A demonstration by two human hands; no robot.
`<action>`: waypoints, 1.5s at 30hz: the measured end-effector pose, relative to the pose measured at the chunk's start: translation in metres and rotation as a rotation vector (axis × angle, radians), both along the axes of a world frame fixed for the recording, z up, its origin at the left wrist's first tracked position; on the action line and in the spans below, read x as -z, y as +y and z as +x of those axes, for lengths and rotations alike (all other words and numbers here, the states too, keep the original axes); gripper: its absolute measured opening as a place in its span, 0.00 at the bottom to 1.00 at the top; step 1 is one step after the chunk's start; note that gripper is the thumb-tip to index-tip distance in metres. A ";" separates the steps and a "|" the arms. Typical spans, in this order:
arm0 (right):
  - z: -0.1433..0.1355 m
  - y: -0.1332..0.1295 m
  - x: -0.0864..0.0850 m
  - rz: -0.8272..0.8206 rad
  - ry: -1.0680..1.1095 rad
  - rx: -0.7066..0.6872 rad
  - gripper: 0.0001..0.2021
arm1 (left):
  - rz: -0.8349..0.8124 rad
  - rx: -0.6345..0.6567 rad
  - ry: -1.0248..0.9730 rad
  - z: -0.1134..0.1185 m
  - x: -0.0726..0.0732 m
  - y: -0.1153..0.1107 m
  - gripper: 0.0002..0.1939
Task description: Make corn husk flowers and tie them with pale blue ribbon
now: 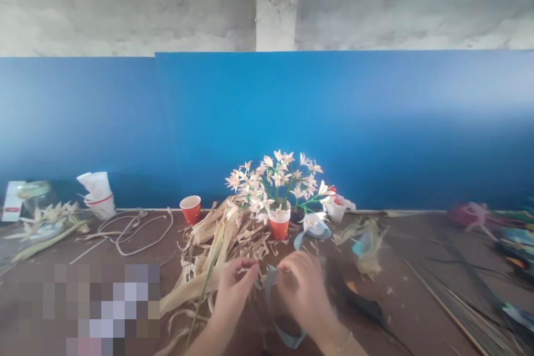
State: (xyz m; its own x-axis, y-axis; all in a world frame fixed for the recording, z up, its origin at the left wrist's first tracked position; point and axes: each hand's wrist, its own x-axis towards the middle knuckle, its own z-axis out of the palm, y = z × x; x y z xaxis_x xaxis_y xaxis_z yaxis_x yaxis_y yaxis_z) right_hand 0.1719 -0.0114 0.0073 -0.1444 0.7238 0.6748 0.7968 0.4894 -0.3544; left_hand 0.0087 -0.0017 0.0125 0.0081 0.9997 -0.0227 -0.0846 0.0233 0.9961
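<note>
Two hands meet low in the middle of the view over a brown bench (417, 311), and between them runs a pale blue ribbon (272, 311). The ribbon rises from a loop lying on the bench near the person's wrists up to the fingertips. The left hand (232, 289) has its grip pressed together, thumb against fingers, on what looks like a thin pale strip just beside the ribbon's upper end; the picture is too blurred to tell exactly what it pinches. The right hand (303, 288) curls its fingers closed at the ribbon's top, seemingly pinching it.

Just behind and left of the hands lies a heap of dried husks (217, 245), its long leaves reaching under the left hand. Beyond it stands a red paper cup (279, 227) holding a bunch of white handmade flowers (275, 178), with a second, empty red cup (191, 209) further left. Another length of blue ribbon (311, 232) curls beside the flower cup. A dark tool (359, 300) lies right of the right hand. Thin sticks (454, 306) lie well to the right, and looped cord (137, 228) and stacked white cups (98, 194) sit far left against the blue wall (334, 122).
</note>
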 end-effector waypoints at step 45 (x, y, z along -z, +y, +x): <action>-0.002 0.000 0.017 -1.130 1.093 -0.575 0.10 | 0.135 0.274 0.093 0.000 0.001 -0.003 0.07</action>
State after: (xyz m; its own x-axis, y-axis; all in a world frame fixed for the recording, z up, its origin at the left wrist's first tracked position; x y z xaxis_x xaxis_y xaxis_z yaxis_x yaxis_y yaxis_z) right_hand 0.1701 -0.0110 -0.0096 -0.3909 0.9068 -0.1579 -0.2263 -0.2610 -0.9384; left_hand 0.0087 -0.0046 0.0116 0.2812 0.9548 0.0969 -0.0020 -0.1004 0.9949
